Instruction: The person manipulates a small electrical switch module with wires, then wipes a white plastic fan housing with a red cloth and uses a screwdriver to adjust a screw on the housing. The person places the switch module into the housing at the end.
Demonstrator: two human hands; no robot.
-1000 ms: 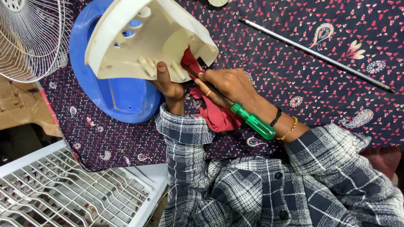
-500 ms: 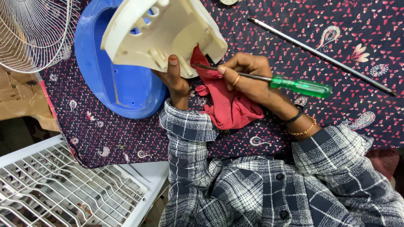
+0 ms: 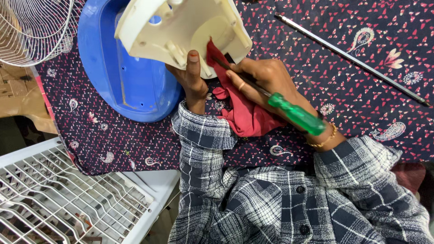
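Observation:
My left hand (image 3: 192, 79) grips the lower edge of a cream plastic housing (image 3: 181, 27), thumb up against its inside. The housing is tilted with its hollow side towards me, over a blue plastic base (image 3: 126, 77). My right hand (image 3: 266, 79) holds a screwdriver with a green handle (image 3: 296, 113); its shaft points up-left into the housing. A red cloth (image 3: 244, 115) lies under my right hand and is pushed into the housing at the screwdriver's tip. Both forearms wear plaid sleeves.
A dark patterned cloth (image 3: 352, 90) covers the work surface. A long thin metal rod (image 3: 352, 56) lies at the upper right. A wire fan guard (image 3: 31, 27) sits at the top left, a white wire grille (image 3: 68, 199) at the bottom left.
The screwdriver's green handle swung from lower right out to the right and back down; its tip stays at the red cloth in the housing. The housing shifted slightly right.

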